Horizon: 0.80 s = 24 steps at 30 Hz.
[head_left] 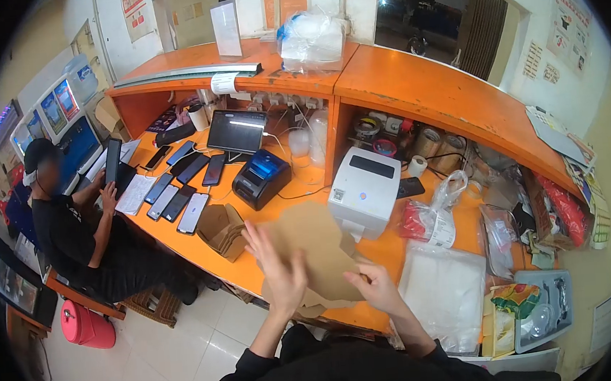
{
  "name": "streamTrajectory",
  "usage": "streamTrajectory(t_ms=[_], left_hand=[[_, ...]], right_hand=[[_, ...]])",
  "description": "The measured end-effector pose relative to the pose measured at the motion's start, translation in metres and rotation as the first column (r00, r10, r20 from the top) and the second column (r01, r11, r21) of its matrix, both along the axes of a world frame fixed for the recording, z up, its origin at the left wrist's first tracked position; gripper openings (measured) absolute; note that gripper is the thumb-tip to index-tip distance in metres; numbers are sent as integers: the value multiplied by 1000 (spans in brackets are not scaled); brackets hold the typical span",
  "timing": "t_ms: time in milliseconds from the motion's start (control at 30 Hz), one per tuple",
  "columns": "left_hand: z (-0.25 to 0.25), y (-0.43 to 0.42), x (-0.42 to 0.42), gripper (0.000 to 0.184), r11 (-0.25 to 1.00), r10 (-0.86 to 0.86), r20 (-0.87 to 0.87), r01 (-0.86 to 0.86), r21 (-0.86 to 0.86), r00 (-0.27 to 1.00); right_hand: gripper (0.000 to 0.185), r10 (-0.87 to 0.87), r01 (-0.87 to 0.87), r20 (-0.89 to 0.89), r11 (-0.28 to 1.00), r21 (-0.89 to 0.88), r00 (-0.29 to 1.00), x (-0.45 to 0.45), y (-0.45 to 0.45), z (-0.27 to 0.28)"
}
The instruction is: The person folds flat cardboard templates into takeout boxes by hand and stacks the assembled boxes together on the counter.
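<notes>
A flat brown cardboard box blank (317, 250) with cut flaps is held over the counter in front of me. My right hand (375, 288) grips its lower right edge, thumb on top and fingers bent around it. At the left side of the cardboard is my left hand (280, 274), fingers apart and slightly blurred, the palm turned toward the sheet. Just beyond that hand stand several folded brown cardboard boxes (222, 232), apparently nested together. More cardboard edges show under the blank, partly hidden.
A white label printer (364, 190) and black receipt printer (262, 178) stand behind the cardboard. Several phones (192, 212) lie left, near a tablet (236, 130). Clear plastic bags (443, 290) lie right, beside a grey tray (544, 308). A seated person (74, 221) holds a tablet.
</notes>
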<state>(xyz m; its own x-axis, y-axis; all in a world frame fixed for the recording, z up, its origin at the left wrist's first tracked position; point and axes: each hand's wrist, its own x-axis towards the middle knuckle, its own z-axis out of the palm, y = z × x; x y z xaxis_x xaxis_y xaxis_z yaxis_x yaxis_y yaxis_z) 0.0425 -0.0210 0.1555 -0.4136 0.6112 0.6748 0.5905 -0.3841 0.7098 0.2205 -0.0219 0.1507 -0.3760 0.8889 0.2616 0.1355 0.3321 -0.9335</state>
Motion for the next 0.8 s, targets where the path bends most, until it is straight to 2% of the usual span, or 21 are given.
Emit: streamTrajectory(t_ms=[33, 67, 133, 167, 267, 367, 400, 500, 567, 600, 667, 700, 733, 800], left_hand=[[-3, 1, 1, 52, 992, 71, -226, -45, 119, 972], [-3, -3, -2, 56, 997, -79, -371, 73, -29, 925], [14, -14, -5, 64, 908, -397, -556, 226, -353, 730], [14, -12, -3, 63, 903, -413, -599, 221, -369, 686], [0, -8, -4, 50, 786, -613, -400, 476, -394, 682], [0, -4, -10, 30, 764, -643, -380, 517, -386, 666], [2, -4, -10, 25, 782, -621, -369, 519, -345, 691], [3, -9, -10, 15, 840, -540, -296, 483, -246, 788], [-4, -8, -15, 18, 892, -441, -210, 400, -209, 873], [-4, -9, -14, 20, 914, -375, -62, 358, -189, 925], [-5, -13, -11, 24, 951, -214, 241, 259, -169, 946], [-8, -14, -17, 29, 955, -180, 229, 226, -193, 957], [-14, -12, -19, 25, 955, -190, 325, 251, -157, 926], [-25, -6, -20, 25, 952, -218, 504, 297, -80, 835]], right_hand=[[10, 13, -13, -3, 1000, 23, 1000, -1, 1, 2], [9, 27, -26, -5, 998, 49, 1000, -3, 3, 3], [8, 35, -42, 54, 990, 134, 998, -4, 7, 11], [7, 26, -48, 116, 981, 190, 993, -3, 8, 18], [7, -5, -45, 195, 967, 251, 981, -5, 8, 31], [9, -76, 15, 177, 947, 320, 981, -10, 9, 34], [11, -107, 44, 163, 936, 349, 981, -12, 8, 34], [20, -349, 347, -53, 883, 317, 936, -22, 8, 37], [23, -462, 412, -33, 753, 513, 886, -15, 12, 42], [26, -515, 429, -36, 671, 605, 856, -10, 13, 44], [18, -464, 394, 25, 778, 490, 886, -3, 2, 36], [15, -402, 343, 53, 836, 427, 914, 0, -4, 31], [13, -337, 288, 78, 886, 363, 938, 2, -9, 25], [10, -72, 73, -18, 994, 82, 997, 4, -16, 3]])
